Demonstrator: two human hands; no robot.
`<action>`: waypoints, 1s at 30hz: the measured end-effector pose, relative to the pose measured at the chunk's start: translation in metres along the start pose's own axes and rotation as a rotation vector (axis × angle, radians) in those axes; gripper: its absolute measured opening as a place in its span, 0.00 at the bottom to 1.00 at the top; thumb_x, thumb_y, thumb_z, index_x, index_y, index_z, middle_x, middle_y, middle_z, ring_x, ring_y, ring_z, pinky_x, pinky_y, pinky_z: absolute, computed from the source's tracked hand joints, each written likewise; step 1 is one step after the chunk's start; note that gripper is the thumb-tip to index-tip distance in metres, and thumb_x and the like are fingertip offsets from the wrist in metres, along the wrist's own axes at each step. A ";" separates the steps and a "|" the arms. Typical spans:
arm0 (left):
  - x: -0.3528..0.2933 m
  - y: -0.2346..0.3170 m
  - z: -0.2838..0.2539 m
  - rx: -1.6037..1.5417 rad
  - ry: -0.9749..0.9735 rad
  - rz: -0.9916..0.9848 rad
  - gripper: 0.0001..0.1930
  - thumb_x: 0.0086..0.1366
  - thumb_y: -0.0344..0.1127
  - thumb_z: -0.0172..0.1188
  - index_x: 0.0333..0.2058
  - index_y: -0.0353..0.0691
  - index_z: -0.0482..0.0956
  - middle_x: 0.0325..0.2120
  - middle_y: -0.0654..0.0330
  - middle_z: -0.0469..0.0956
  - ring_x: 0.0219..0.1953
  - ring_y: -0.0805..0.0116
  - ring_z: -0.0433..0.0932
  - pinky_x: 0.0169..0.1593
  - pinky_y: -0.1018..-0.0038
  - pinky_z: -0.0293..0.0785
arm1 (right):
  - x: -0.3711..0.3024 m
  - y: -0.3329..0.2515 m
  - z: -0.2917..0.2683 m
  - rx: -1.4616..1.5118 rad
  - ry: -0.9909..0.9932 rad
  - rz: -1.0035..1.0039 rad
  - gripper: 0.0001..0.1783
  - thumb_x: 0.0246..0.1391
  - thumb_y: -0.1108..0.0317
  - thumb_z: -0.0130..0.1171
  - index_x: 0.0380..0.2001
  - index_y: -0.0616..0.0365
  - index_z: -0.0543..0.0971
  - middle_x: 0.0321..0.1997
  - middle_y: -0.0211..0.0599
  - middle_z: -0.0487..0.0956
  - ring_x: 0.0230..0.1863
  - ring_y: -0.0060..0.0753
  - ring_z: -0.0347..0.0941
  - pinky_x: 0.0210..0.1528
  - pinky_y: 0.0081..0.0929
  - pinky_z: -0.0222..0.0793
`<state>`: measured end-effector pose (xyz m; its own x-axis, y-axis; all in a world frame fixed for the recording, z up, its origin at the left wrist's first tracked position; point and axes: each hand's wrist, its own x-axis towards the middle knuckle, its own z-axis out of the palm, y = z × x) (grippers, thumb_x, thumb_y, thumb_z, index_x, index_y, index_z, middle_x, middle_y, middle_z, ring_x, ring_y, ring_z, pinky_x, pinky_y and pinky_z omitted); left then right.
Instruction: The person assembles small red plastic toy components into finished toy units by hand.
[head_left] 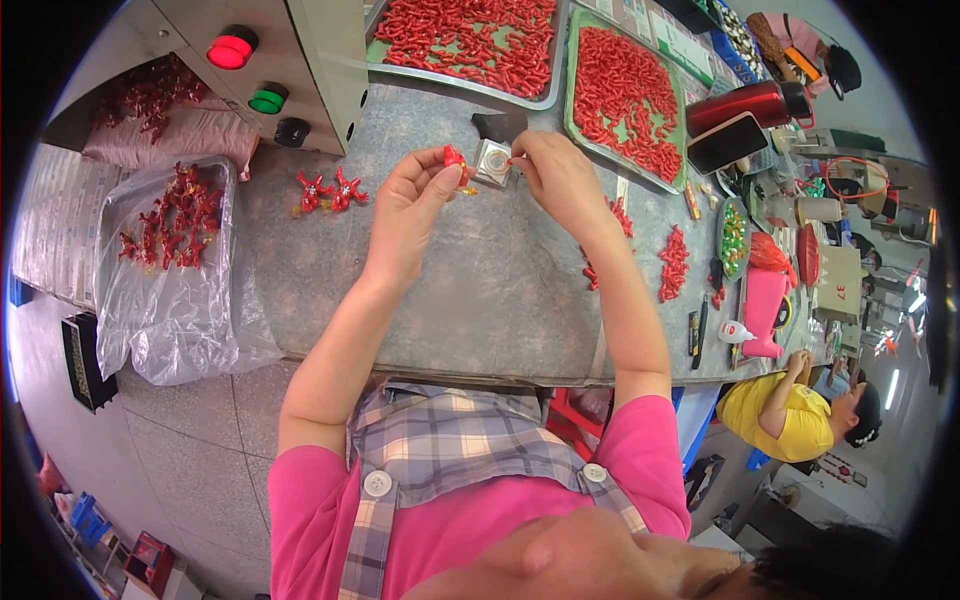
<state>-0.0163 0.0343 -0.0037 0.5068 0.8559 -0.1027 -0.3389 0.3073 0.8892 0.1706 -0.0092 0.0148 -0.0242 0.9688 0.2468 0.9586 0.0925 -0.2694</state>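
A: Where is the red figure (454, 157), and which way does it point?

B: It is in the left hand (415, 205), raised over the surface (450, 300), closer to the far edge than to the near one; the fingers are clamped on it, and the thumb covers part of it; as far as it shows, its long axis runs roughly from far to near with a slight lean; the red end points toward the far edge, while gold-coloured bits show at the end toward the near edge.

A: And the right hand (555, 170)?

B: Its thumb and forefinger are together, pinched on a small red piece (512, 160); the piece is too small to tell its exact shape or axis; the hands are apart, with a small square holder (494, 163) between them; a dark block (499, 125) sits just beyond it.

A: What lies around them?

B: Two red figures (347, 188) rest side by side, left of the left hand; a silver tray (450, 82) and a green tray (618, 165), both full of red pieces, stand along the far edge; clear plastic (190, 335) droops at the near left corner.
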 end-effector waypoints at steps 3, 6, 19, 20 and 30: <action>-0.001 0.000 0.000 -0.039 -0.020 -0.036 0.12 0.61 0.36 0.54 0.42 0.37 0.70 0.35 0.59 0.76 0.36 0.75 0.75 0.39 0.81 0.69 | -0.003 -0.002 -0.008 0.045 0.038 0.042 0.05 0.47 0.71 0.53 0.27 0.59 0.70 0.26 0.40 0.73 0.32 0.44 0.69 0.35 0.36 0.64; -0.004 0.004 0.003 -0.083 -0.091 -0.114 0.13 0.60 0.35 0.55 0.42 0.36 0.70 0.34 0.59 0.77 0.36 0.73 0.75 0.40 0.79 0.70 | -0.010 -0.015 -0.023 0.246 0.117 0.134 0.04 0.46 0.72 0.55 0.27 0.59 0.72 0.26 0.40 0.73 0.31 0.41 0.70 0.34 0.32 0.64; -0.012 -0.009 0.011 0.005 -0.357 -0.301 0.12 0.55 0.28 0.59 0.39 0.36 0.72 0.34 0.58 0.77 0.36 0.70 0.77 0.38 0.76 0.73 | -0.062 -0.046 -0.032 0.527 0.257 0.136 0.07 0.41 0.76 0.60 0.26 0.60 0.73 0.25 0.35 0.72 0.29 0.35 0.69 0.30 0.27 0.62; -0.012 -0.009 0.011 0.009 -0.358 -0.304 0.12 0.55 0.28 0.59 0.39 0.36 0.72 0.34 0.58 0.77 0.36 0.70 0.77 0.38 0.76 0.73 | -0.063 -0.045 -0.031 0.529 0.254 0.135 0.07 0.41 0.75 0.60 0.26 0.60 0.73 0.25 0.35 0.72 0.29 0.36 0.69 0.30 0.27 0.62; -0.016 -0.008 0.008 0.093 -0.394 -0.262 0.10 0.52 0.28 0.61 0.34 0.37 0.75 0.31 0.62 0.78 0.34 0.77 0.75 0.39 0.80 0.70 | -0.067 -0.039 -0.033 0.405 0.242 -0.023 0.08 0.39 0.73 0.62 0.26 0.59 0.75 0.26 0.34 0.74 0.27 0.36 0.70 0.28 0.28 0.64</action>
<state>-0.0149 0.0148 -0.0059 0.8335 0.5265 -0.1675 -0.0966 0.4374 0.8940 0.1440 -0.0848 0.0394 0.0691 0.8886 0.4535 0.7693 0.2420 -0.5913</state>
